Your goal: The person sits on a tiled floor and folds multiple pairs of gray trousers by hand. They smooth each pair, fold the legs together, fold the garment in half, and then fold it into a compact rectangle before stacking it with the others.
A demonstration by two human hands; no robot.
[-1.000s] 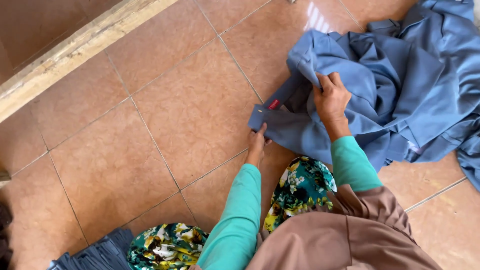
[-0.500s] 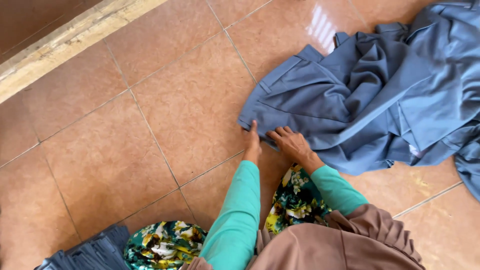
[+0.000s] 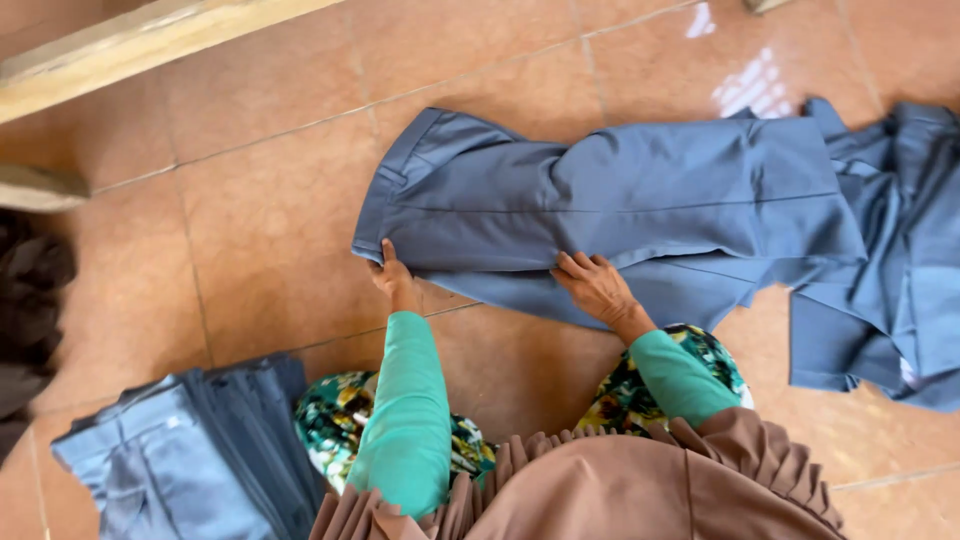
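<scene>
Blue-grey trousers [image 3: 620, 215] spread flat on tiled floor [image 3: 230, 250], waistband leftward. Left hand [image 3: 393, 278] pinching waistband corner, grip clamped on cloth. Right hand [image 3: 598, 288] pressing flat, fingers apart, on lower edge. Folded stack [image 3: 190, 455] near left knee; 1 crumpled heap [image 3: 900, 260] rightward.

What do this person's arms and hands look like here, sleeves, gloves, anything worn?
Both arms wear plain teal-green long sleeves that end at the wrists. The left hand and right hand are bare, with no gloves; no rings or a watch can be made out. A pleated brown cloth hangs over the upper arms.
</scene>
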